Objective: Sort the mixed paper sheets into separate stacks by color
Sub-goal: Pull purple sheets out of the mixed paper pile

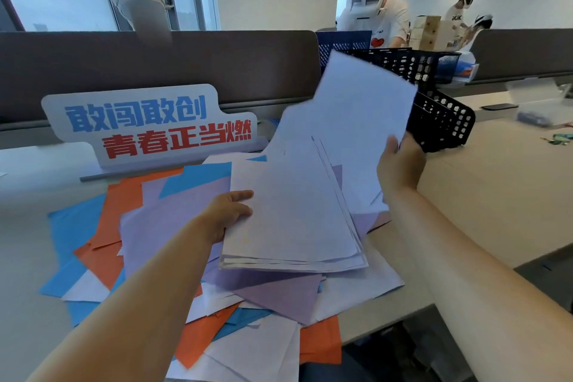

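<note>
Gripping the left edge of a stack of white sheets (294, 211), the left hand (229, 214) lays its thumb on top while its fingers are hidden under the paper. The stack is held just above a mixed pile on the pale surface (496, 180). The right hand (400, 161) pinches the lower corner of a single white sheet (362, 108), which is raised and tilted over the far end of the stack.

The pile spreads beneath both forearms. Orange sheets (105, 226), blue sheets (71, 226), lilac sheets (164, 217) and more white ones overlap at odd angles, and some hang past the near edge.

At the back of the surface a white sign board (148, 124) stands against a grey divider (186, 62). It reads 敢闯敢创 in blue and, below that, 青春正当燃 in red.

Just beyond the right hand sits a black perforated basket (443, 121); the raised sheet hides part of it, and I cannot tell what it holds. A blue perforated basket (341, 43) shows behind it at the divider's end.
</note>
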Available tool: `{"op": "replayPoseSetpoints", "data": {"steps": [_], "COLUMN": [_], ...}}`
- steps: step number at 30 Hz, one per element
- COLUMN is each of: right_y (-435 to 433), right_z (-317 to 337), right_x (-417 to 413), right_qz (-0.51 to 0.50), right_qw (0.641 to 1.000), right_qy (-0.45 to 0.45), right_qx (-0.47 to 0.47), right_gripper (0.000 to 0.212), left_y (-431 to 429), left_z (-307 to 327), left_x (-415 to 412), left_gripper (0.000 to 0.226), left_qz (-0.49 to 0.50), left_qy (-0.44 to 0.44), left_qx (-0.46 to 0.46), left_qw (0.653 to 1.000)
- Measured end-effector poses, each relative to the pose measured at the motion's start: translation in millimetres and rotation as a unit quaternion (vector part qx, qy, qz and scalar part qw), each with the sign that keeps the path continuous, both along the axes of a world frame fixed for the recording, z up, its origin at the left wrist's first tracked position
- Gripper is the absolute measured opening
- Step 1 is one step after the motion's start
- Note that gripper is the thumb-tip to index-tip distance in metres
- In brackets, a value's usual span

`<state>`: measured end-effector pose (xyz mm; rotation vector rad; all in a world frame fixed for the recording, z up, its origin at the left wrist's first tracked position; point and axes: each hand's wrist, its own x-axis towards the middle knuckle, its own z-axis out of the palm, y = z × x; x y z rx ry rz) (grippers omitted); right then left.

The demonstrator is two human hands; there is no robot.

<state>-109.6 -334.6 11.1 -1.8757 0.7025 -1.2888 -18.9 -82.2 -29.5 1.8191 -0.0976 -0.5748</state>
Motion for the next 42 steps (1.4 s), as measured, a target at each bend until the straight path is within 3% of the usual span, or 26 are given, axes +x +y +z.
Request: {"op": "replayPoseSetpoints", "data": {"steps": [2,4,6,8,10,12,14,18,23,26,30,32,35,38,40,42], "right_y": [11,22,32,39,46,51,58,67,73,63,51,52,52,57,59,63], "right_z": [21,29,20,-4,-27,-50,-61,-57,-48,-50,-42,-35,-28,-21,-17,-15], "right_x": [-2,-1,2,3,2,1,-1,2,3,4,-2,-4,-1,-5,-9,-10], "right_qz": [-0.014,0.008,0.055,0.117,0.200,0.280,0.316,0.332,0.384,0.362,0.318,0.317,0.319,0.335,0.353,0.353], "right_qw": [0.985,0.953,0.929,0.903,0.858,0.800,0.786,0.807,0.769,0.762,0.726,0.733,0.796,0.841,0.854,0.875], "right_qy": [-0.073,-0.088,-0.031,0.077,0.253,0.385,0.405,0.369,0.418,0.475,0.566,0.567,0.497,0.423,0.380,0.329], "right_qx": [-0.153,-0.290,-0.366,-0.406,-0.399,-0.366,-0.343,-0.320,-0.295,-0.251,-0.224,-0.204,-0.132,-0.034,0.027,0.032], "right_gripper": [0.026,0.029,0.037,0.043,0.043,0.039,0.037,0.033,0.047,0.064,0.060,0.058,0.040,0.019,0.018,0.009], "left_y": [-1,-1,3,9,16,21,23,22,15,13,15,16,16,18,20,22], "left_z": [1,3,3,-2,-7,-8,-6,0,-3,-6,-10,-10,-13,-12,-13,-13], "left_x": [-2,-4,-5,1,9,10,7,-4,-7,-4,-1,-2,-1,-5,-5,-5], "left_gripper": [0.044,0.034,0.025,0.049,0.072,0.079,0.075,0.043,0.012,0.011,0.020,0.015,0.023,0.012,0.022,0.028], "left_qz": [0.004,0.020,0.053,0.073,0.080,0.073,0.058,0.076,0.093,0.105,0.127,0.129,0.131,0.128,0.118,0.115], "left_qy": [-0.003,0.009,0.055,0.080,0.088,0.102,0.103,0.068,0.015,0.004,0.001,-0.002,-0.011,-0.006,0.004,-0.006], "left_qx": [-0.011,-0.034,-0.085,-0.144,-0.171,-0.167,-0.142,-0.093,-0.029,-0.032,-0.050,-0.049,-0.067,-0.082,-0.090,-0.092], "left_qw": [1.000,0.999,0.993,0.984,0.978,0.978,0.983,0.990,0.995,0.994,0.991,0.990,0.989,0.988,0.989,0.989]}}
